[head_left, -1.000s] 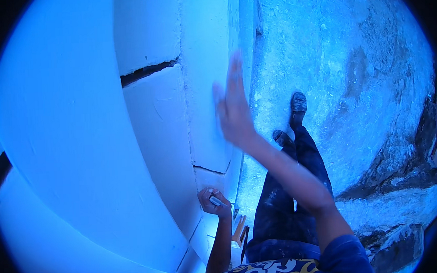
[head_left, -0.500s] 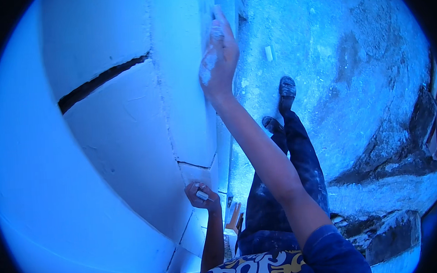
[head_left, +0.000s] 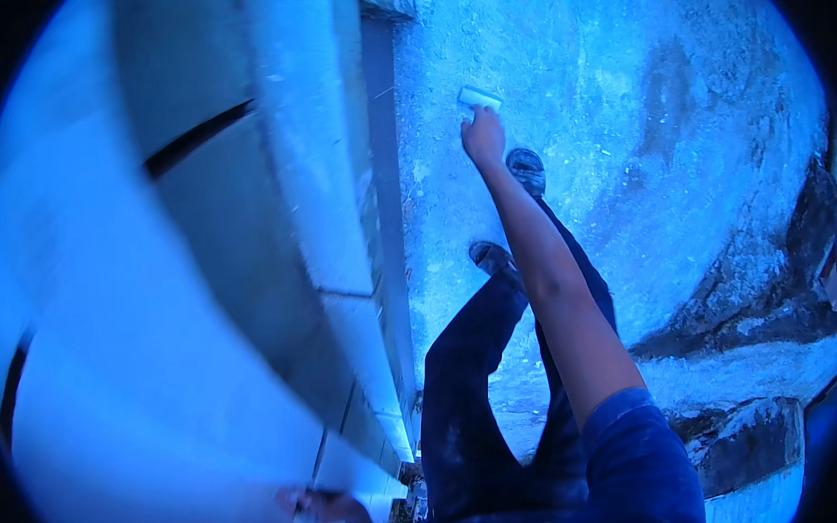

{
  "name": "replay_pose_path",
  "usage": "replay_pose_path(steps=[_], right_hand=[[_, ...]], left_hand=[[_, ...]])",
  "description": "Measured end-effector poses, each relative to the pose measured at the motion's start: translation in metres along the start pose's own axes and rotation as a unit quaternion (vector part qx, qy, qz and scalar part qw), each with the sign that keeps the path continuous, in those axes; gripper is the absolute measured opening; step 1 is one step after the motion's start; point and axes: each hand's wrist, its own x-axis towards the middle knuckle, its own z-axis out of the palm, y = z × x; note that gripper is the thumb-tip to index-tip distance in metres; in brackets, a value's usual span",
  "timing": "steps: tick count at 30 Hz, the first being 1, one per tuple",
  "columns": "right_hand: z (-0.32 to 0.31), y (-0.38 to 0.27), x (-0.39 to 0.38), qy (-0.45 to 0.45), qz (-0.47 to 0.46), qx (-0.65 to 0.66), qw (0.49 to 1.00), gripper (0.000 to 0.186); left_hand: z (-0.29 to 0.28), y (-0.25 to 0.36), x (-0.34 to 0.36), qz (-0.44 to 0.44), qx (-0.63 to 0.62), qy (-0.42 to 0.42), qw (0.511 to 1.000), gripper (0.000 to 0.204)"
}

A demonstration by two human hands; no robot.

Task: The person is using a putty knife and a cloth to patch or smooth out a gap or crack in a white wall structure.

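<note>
While a small pale bar [head_left: 479, 96] is pinched by the right grip [head_left: 484, 137], the bare right arm [head_left: 562, 282] is stretched out over the rough floor [head_left: 598, 72]. The bar is held on a slant near the left edge of the floor, just past the front shoe [head_left: 527, 171] and a little to its left. Whether the floor is touched by the bar cannot be told. The left grip [head_left: 308, 502] is seen low down, close to the big pale wall [head_left: 325, 200]. It is blurred, so it cannot be told if it is spread or pressed together. The wall is split by a dark gap [head_left: 196, 141]. The back shoe [head_left: 490, 256] is set nearer the floor's left edge. Toward the floor's right edge, a dark, bumpy patch [head_left: 763, 327] is seen.
</note>
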Motion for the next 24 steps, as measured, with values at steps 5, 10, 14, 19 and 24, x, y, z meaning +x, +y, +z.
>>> replay_pose_path(steps=[5,10,14,19,24], right_hand=[[0.062,0.054,0.070,0.077,-0.072,-0.132,0.986,0.036],[0.059,0.057,0.080,0.011,-0.104,-0.131,0.986,0.029],[0.013,0.060,0.052,-0.004,-0.077,0.071,0.995,0.022],[-0.130,0.000,-0.032,-0.115,0.024,0.395,0.911,0.023],[-0.332,-0.122,-0.158,-0.221,0.038,0.588,0.778,0.043]], left_hand=[[-0.024,-0.008,0.006,0.047,0.062,0.001,0.997,0.038],[-0.041,-0.009,0.024,0.108,0.131,0.021,0.985,0.040],[-0.017,0.032,0.019,0.134,0.173,0.057,0.974,0.041],[0.023,0.155,0.122,-0.202,-0.302,0.072,0.929,0.013],[-0.028,0.219,0.186,-0.088,-0.273,0.002,0.958,0.019]])
